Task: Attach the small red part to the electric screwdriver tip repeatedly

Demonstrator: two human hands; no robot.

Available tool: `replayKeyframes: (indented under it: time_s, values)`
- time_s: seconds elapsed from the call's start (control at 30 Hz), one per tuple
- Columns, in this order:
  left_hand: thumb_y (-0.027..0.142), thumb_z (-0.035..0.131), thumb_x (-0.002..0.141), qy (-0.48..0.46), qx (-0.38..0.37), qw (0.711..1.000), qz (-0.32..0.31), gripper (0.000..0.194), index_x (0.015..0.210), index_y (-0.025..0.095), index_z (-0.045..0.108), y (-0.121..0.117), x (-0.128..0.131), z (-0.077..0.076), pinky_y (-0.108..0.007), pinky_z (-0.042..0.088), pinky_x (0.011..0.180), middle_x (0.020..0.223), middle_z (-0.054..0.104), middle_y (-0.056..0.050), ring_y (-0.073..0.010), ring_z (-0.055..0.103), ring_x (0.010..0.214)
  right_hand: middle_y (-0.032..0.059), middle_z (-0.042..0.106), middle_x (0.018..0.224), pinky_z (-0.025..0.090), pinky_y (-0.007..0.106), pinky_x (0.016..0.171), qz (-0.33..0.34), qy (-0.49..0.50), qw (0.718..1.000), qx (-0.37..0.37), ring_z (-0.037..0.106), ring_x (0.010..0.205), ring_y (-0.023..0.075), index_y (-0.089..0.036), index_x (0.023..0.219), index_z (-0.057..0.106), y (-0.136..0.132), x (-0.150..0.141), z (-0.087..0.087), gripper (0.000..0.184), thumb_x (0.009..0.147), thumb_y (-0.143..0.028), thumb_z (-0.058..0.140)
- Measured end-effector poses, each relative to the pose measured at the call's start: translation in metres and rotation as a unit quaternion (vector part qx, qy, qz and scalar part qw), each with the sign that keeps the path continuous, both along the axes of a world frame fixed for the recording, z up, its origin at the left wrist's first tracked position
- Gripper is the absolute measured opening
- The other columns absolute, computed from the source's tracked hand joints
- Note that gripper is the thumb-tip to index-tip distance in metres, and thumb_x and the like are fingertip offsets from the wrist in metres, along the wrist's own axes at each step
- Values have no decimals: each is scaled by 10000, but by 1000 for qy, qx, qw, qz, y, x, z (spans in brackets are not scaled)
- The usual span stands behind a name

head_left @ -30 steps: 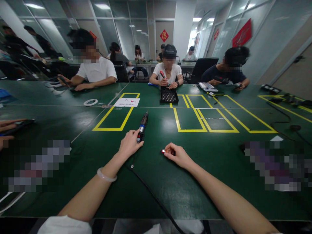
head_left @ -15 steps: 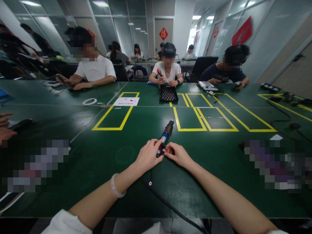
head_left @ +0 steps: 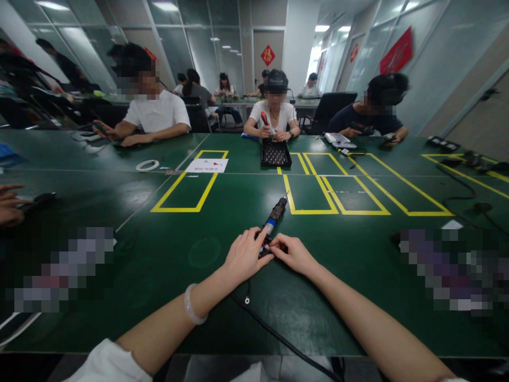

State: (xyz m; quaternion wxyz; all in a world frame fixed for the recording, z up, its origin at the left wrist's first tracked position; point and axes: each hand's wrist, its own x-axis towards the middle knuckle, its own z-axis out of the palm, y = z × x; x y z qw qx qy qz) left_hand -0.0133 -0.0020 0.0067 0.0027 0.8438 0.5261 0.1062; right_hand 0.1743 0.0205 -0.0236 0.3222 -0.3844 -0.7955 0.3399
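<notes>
My left hand (head_left: 243,257) grips the lower end of a black and blue electric screwdriver (head_left: 274,216) that points away from me over the green table (head_left: 167,249). Its black cable (head_left: 274,334) runs back towards me under my left wrist. My right hand (head_left: 293,253) is closed in a pinch on a small red and silver part (head_left: 265,248), pressed against the base of the screwdriver. Both hands meet at the same spot.
A black tray of small parts (head_left: 275,156) stands across the table in front of a person in white. Yellow tape rectangles (head_left: 191,183) mark the table. A white paper (head_left: 207,165) and a white ring (head_left: 147,165) lie at the far left. Another person's hand (head_left: 8,204) rests at the left edge.
My left hand carried the screwdriver from the left to my right hand. The small part now sits against the tool's base, and the two hands touch.
</notes>
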Motion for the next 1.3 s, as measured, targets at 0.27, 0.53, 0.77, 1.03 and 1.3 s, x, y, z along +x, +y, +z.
replayKeyframes:
  time_s: [0.27,0.53,0.77,1.03,1.3]
  values:
    - [399,453,902,25,11,999,29,590,1448,243,291,1,3,-1,-354,437,833,1192,499,-111,-237,526,996,42,654,869,456,270,729,15,-29,998,52,596,781,165,-184,966,609,-2,0,1,102,895,-181,535]
    - [384,476,902,9,-32,999,25,607,1455,264,256,12,-12,2,-340,467,833,1247,451,-115,-239,507,1049,40,639,873,463,296,770,4,-49,997,67,587,808,172,-194,1078,590,-4,1,1,192,897,-172,531]
    - [419,442,904,14,-43,995,89,609,1458,242,262,46,-63,2,-369,473,838,1280,434,-139,-279,501,1080,45,647,874,464,300,765,11,-62,996,66,588,815,173,-185,998,619,-2,4,5,132,903,-173,528]
    - [493,403,889,41,-56,967,247,644,1459,218,287,93,-176,-8,-414,428,920,1317,414,-168,-325,478,1167,38,654,872,458,299,755,16,-84,994,75,577,829,178,-197,970,630,-1,7,4,114,899,-176,542]
    - [493,403,900,95,-34,926,365,631,1450,194,323,93,-263,-4,-459,395,890,1355,439,-183,-378,498,1105,35,650,868,450,296,762,23,-83,993,79,567,839,173,-202,961,631,0,7,6,111,903,-177,540]
